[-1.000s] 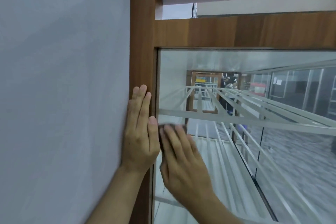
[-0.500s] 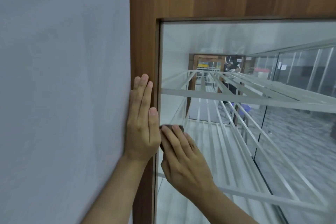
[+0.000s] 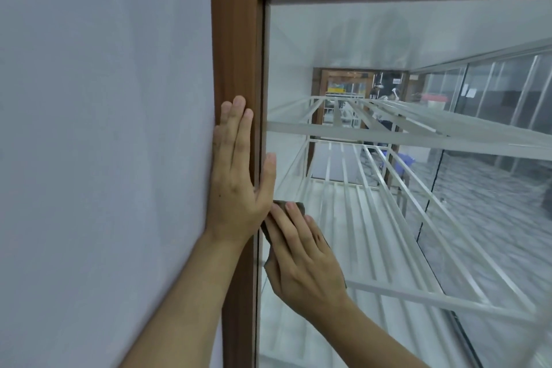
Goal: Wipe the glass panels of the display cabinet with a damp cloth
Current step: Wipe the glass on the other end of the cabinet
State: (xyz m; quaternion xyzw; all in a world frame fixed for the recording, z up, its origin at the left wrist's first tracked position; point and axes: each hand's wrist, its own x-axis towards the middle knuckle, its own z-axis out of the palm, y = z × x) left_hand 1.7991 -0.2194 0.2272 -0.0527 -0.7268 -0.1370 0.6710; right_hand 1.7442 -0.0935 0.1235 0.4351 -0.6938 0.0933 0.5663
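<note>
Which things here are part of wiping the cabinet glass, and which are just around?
In the job: right hand, pressing the dark cloth on the glass panel; left hand, flat on the wooden frame.
Just around: grey wall; white wire shelves inside the cabinet.

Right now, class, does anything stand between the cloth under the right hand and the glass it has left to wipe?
Only the thumb of the left hand, lying over the edge of the glass panel just above the cloth; that hand rests on the wooden frame. The white shelves are behind the glass.
</note>
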